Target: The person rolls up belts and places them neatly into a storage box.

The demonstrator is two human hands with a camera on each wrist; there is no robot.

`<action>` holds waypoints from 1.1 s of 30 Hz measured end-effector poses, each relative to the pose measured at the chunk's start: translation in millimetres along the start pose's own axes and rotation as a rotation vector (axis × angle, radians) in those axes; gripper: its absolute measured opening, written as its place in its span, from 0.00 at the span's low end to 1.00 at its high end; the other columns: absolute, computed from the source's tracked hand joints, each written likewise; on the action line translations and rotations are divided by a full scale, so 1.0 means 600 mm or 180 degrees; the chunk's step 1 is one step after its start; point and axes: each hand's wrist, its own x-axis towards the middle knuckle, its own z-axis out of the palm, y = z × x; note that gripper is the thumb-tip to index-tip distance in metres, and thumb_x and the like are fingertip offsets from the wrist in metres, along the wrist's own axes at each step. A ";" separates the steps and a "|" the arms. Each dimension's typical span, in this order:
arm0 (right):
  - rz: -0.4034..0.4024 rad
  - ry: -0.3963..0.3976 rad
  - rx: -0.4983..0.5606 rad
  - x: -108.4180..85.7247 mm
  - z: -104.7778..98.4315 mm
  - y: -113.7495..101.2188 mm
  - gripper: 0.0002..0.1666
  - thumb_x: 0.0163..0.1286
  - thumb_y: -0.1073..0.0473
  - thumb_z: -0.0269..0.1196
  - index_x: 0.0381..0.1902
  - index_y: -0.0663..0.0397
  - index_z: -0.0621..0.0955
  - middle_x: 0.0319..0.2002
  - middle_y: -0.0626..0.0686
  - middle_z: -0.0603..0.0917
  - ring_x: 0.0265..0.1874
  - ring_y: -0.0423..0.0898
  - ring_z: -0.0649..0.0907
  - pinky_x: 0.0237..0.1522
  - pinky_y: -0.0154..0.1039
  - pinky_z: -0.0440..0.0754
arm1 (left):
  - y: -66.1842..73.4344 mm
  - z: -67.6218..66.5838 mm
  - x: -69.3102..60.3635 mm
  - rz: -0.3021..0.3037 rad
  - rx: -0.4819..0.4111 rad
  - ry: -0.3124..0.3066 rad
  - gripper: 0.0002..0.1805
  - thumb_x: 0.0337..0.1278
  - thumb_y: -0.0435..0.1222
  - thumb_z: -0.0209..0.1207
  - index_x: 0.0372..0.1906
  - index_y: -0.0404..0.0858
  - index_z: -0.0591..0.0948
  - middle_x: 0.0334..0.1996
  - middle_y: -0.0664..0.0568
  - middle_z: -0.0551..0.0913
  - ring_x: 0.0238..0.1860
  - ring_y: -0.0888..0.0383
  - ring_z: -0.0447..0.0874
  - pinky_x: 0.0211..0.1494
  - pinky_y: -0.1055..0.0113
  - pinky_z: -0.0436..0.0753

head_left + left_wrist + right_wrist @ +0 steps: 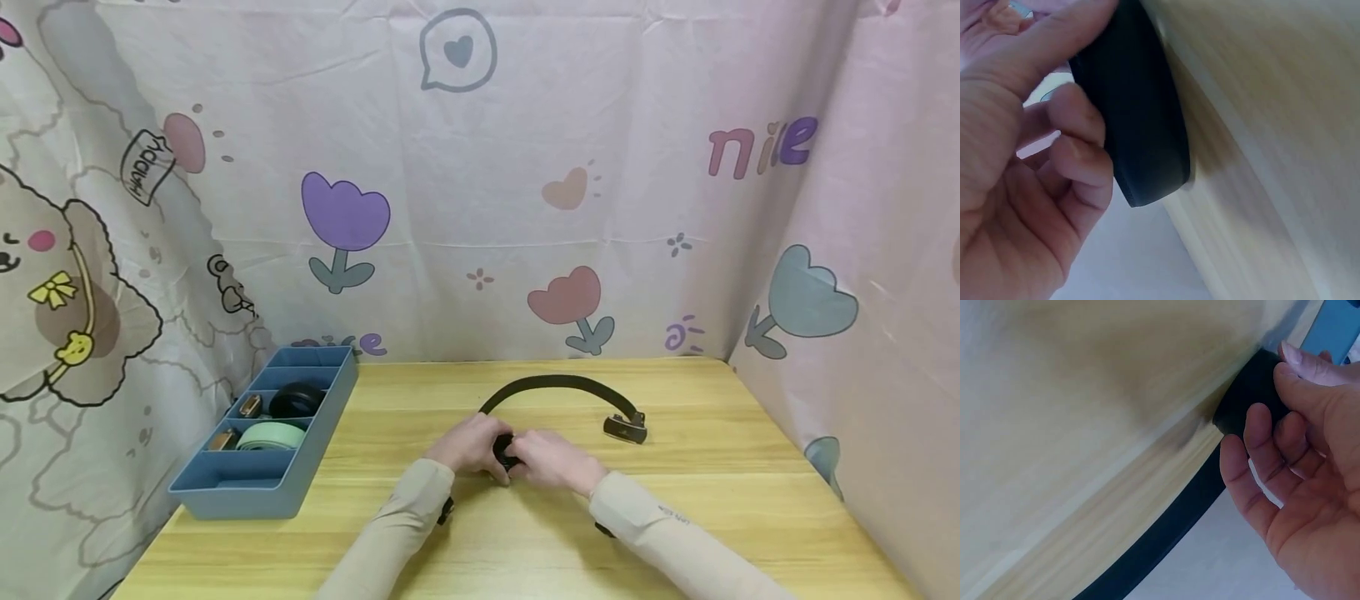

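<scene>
A black belt (558, 382) arcs across the far part of the wooden table, its dark buckle (626, 428) lying at the right end. Its other end is bent into a coil (503, 451) between both hands. My left hand (471, 444) holds the coil from the left, thumb and fingers against the strap (1141, 112). From the right, my right hand (557, 460) pinches the same coil (1244, 400), standing on its edge. Fingers partly hide the inside of the coil.
At the left stands a blue-grey divided box (318, 450). A coiled black belt (297, 400) and a coiled pale green belt (272, 437) lie in separate compartments, with gold-coloured buckles (251, 406) beside them. Patterned curtain (480, 208) borders the table's back and sides.
</scene>
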 end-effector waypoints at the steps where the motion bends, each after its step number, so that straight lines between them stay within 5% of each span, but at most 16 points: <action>1: 0.0000 0.0005 -0.0004 0.000 -0.001 0.000 0.04 0.65 0.54 0.67 0.31 0.44 0.84 0.30 0.44 0.83 0.26 0.35 0.77 0.30 0.33 0.77 | 0.000 0.001 0.000 -0.0002 0.0065 -0.0015 0.25 0.26 0.45 0.81 0.38 0.50 0.84 0.32 0.66 0.82 0.33 0.68 0.76 0.42 0.72 0.77; 9: -0.0003 -0.0006 0.0071 -0.002 -0.006 0.001 0.04 0.62 0.54 0.69 0.30 0.45 0.84 0.30 0.43 0.84 0.27 0.35 0.78 0.33 0.34 0.79 | 0.002 -0.002 -0.003 0.0122 0.0370 -0.0096 0.37 0.31 0.34 0.79 0.56 0.56 0.82 0.42 0.64 0.85 0.41 0.65 0.79 0.51 0.67 0.77; 19: -0.0036 -0.0028 0.0378 -0.001 -0.001 -0.004 0.04 0.67 0.55 0.66 0.32 0.44 0.82 0.29 0.43 0.83 0.24 0.32 0.73 0.28 0.28 0.73 | 0.005 0.003 -0.004 0.0137 0.0410 0.0099 0.24 0.24 0.49 0.81 0.35 0.53 0.83 0.28 0.68 0.81 0.30 0.69 0.75 0.38 0.72 0.75; 33: -0.0079 0.0009 0.0463 -0.007 -0.001 0.000 0.03 0.64 0.56 0.67 0.32 0.47 0.83 0.27 0.44 0.83 0.23 0.33 0.74 0.28 0.29 0.73 | 0.004 0.003 -0.008 0.0262 0.0251 -0.0066 0.25 0.30 0.32 0.77 0.37 0.56 0.81 0.31 0.65 0.80 0.33 0.66 0.74 0.41 0.72 0.74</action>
